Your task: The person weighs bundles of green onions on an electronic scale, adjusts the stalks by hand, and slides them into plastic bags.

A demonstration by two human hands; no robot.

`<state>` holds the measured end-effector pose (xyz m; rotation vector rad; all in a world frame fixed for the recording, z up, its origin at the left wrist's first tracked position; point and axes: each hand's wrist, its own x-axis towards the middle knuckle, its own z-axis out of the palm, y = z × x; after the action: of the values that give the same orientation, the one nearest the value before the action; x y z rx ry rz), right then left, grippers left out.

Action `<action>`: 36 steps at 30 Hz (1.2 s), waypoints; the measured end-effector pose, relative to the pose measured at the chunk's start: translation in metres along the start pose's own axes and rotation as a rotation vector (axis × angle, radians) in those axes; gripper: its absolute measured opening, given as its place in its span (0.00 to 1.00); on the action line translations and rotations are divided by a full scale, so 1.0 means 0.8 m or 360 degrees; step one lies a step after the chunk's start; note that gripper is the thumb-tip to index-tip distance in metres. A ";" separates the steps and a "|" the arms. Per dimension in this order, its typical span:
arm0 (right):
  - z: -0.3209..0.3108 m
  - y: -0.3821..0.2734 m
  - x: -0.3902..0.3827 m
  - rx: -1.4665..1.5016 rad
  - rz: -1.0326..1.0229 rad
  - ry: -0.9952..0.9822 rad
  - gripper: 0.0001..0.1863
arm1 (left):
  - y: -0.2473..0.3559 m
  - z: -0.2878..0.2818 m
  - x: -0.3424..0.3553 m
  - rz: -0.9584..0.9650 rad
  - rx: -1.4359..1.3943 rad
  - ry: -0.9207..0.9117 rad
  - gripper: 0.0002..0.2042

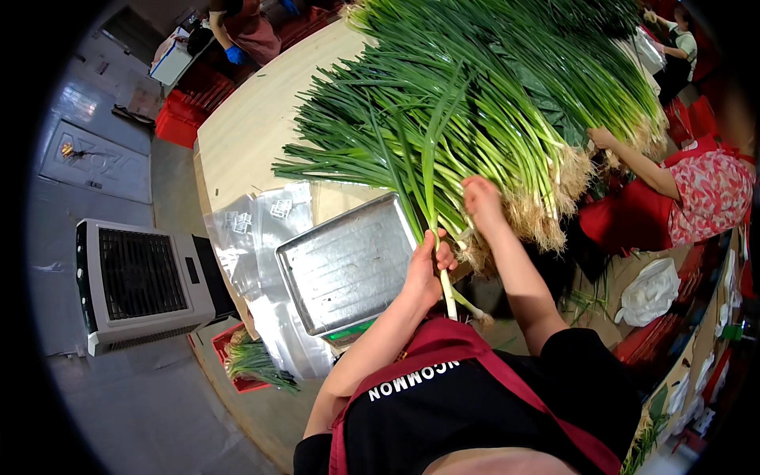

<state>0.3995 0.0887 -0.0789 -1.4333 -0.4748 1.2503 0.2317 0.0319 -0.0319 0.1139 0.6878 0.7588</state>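
My left hand [427,269] is closed round long green onion stalks [439,158], whose pale lower ends hang below it. My right hand [483,206] is raised to its right at the large heap of green onions [507,127], fingers curled among the pale stems; whether it grips any is unclear. Roots [546,214] fringe the heap's right side. An empty metal tray [344,265] rests on a scale [348,332] just left of my left hand, with clear plastic bags [245,253] beside it on the wooden table [245,134].
A co-worker [704,194] at right reaches into the heap; others [249,28] stand farther off, one [673,47] at top right. An air cooler [142,281], a red crate [237,380] of onions and more crates [178,119] are left. A white bundle [649,293] lies at right.
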 end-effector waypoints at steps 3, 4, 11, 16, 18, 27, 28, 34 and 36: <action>-0.036 -0.004 0.014 0.0237 -0.0273 -0.0168 0.06 | 0.010 0.005 -0.002 0.0082 -0.0007 -0.0046 0.11; -0.027 -0.018 -0.001 -0.0184 -0.0046 -0.0297 0.10 | 0.012 0.004 -0.001 0.0113 -0.0004 -0.0002 0.11; 0.002 -0.012 -0.056 -0.0808 -0.0562 -0.0899 0.14 | 0.007 -0.002 0.005 0.0105 0.0127 0.0069 0.11; 0.020 -0.011 -0.073 -0.0497 0.0023 -0.0848 0.11 | -0.014 -0.004 0.007 0.0014 0.0242 0.0155 0.11; 0.016 0.000 -0.071 -0.0369 -0.0045 -0.0812 0.11 | -0.011 0.004 0.004 0.0008 0.0210 0.0120 0.11; 0.011 -0.008 -0.028 -0.0205 -0.0476 -0.0277 0.07 | 0.015 0.021 -0.008 0.0074 -0.0037 -0.0271 0.12; 0.006 -0.009 -0.011 -0.0086 -0.0424 0.0009 0.06 | 0.020 0.022 -0.013 0.0203 0.0034 -0.0314 0.11; 0.040 -0.006 -0.005 -0.1371 -0.1019 -0.0161 0.29 | 0.066 -0.003 -0.018 0.0709 0.0068 0.0267 0.12; 0.039 0.024 0.027 -0.1491 -0.1380 -0.0309 0.30 | 0.073 -0.007 -0.019 0.0790 0.0006 0.0312 0.13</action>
<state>0.3734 0.1154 -0.0995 -1.5328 -1.7597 0.4232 0.1851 0.0635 -0.0087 0.2205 0.8600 1.2566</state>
